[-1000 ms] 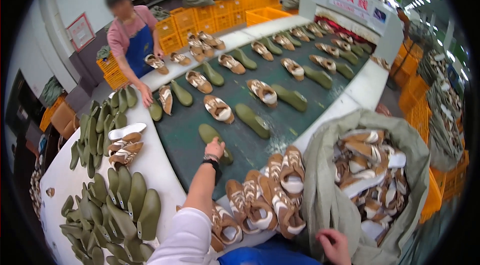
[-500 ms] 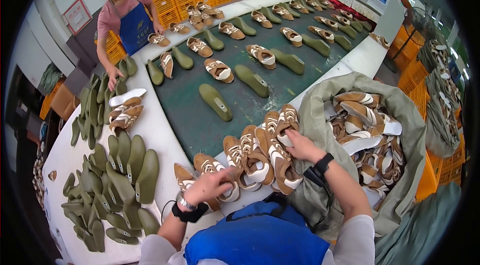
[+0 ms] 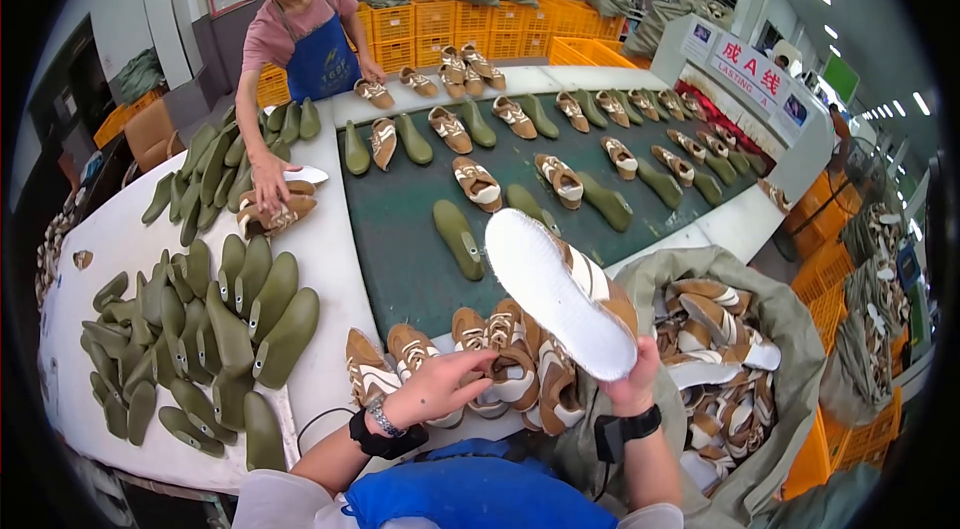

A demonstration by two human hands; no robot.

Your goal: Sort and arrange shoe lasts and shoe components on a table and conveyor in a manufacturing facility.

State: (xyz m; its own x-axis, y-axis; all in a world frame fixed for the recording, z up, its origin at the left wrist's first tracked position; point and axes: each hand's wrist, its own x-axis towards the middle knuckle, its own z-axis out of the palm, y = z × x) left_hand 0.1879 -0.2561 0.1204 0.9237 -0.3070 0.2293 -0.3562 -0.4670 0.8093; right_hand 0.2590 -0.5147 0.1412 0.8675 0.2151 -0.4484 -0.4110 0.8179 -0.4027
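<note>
My right hand (image 3: pixel 632 381) is closed round one end of a brown and white shoe upper (image 3: pixel 560 294), holding it raised with its white underside facing me. The held upper hides part of a green shoe last and some of the belt behind it. My left hand (image 3: pixel 440 391) reaches over a row of similar shoe uppers (image 3: pixel 412 344) at the near edge. Its fingers are stretched out beside the opening of one upper (image 3: pixel 515 379); whether they touch it I cannot tell.
A green conveyor belt (image 3: pixel 385 249) carries pairs of olive shoe lasts and uppers. Many lasts (image 3: pixel 285 324) are heaped on the white table at left. An open sack (image 3: pixel 800 349) of uppers stands at right. Across the table, a co-worker's hand (image 3: pixel 268 179) rests on uppers.
My right hand has lifted an upper from the near row and turned its underside up. My left hand stays over the row. The co-worker's hand moved from lasts to uppers. The view shifted.
</note>
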